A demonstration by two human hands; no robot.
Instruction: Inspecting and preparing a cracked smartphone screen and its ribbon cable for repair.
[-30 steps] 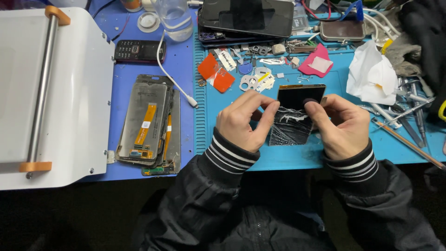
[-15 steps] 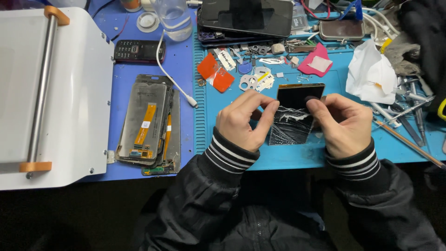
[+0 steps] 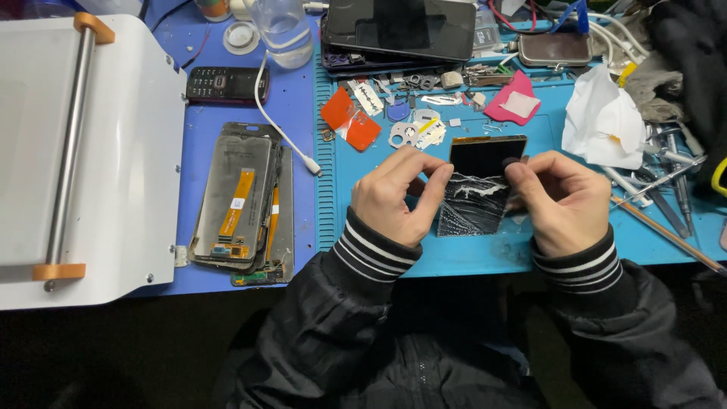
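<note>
We are holding a cracked screen (image 3: pixel 478 191) between both hands over the blue mat (image 3: pixel 469 250) on the table (image 3: pixel 250 129). Our left hand (image 3: pixel 394 198) is closing its grip on the screen's left edge, thumb and forefinger pinched on the glass. Our right hand (image 3: pixel 564 201) is pinching the right edge the same way, fingers curled tight. The lower half of the screen is showing white cracks, while the upper half is dark and whole. Just beyond the screen, orange picks (image 3: pixel 348 120) and small metal parts (image 3: pixel 413 132) are lying on the mat. To the left, stacked phone frames (image 3: pixel 242 203) are resting beside a white machine (image 3: pixel 83 151). A crumpled tissue (image 3: pixel 602 121) is sitting to the right.
</note>
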